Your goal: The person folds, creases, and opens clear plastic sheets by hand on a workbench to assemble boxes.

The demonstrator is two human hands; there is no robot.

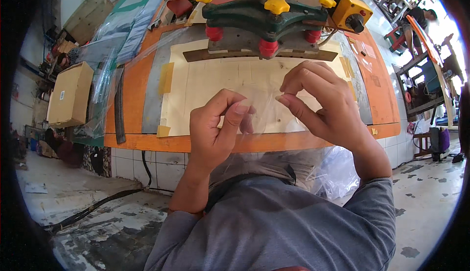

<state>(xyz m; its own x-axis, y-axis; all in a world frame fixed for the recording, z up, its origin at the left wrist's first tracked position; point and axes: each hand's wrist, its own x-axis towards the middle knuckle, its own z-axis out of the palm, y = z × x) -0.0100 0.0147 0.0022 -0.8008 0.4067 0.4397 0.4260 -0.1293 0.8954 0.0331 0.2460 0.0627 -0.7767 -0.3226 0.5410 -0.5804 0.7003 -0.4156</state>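
Observation:
Above the front part of a press bed, both my hands are raised with a thin clear plastic sheet (267,105) between them. My left hand (215,126) pinches the sheet between thumb and curled fingers; some of its fingers show through the film. Thumb and forefinger of my right hand (325,107) come together at the sheet's other side. The film is so transparent that its lower edge is hard to trace; it seems to hang toward my lap. Beneath lies a cream board (205,82), taped down at its sides.
A green press head (264,18) with yellow knobs and red feet hangs over the board's far side. A yellow control box (351,12) sits at its right. Clear plastic sheets (127,18) and a cardboard box (72,94) are left. A plastic bag (338,173) lies by my right side.

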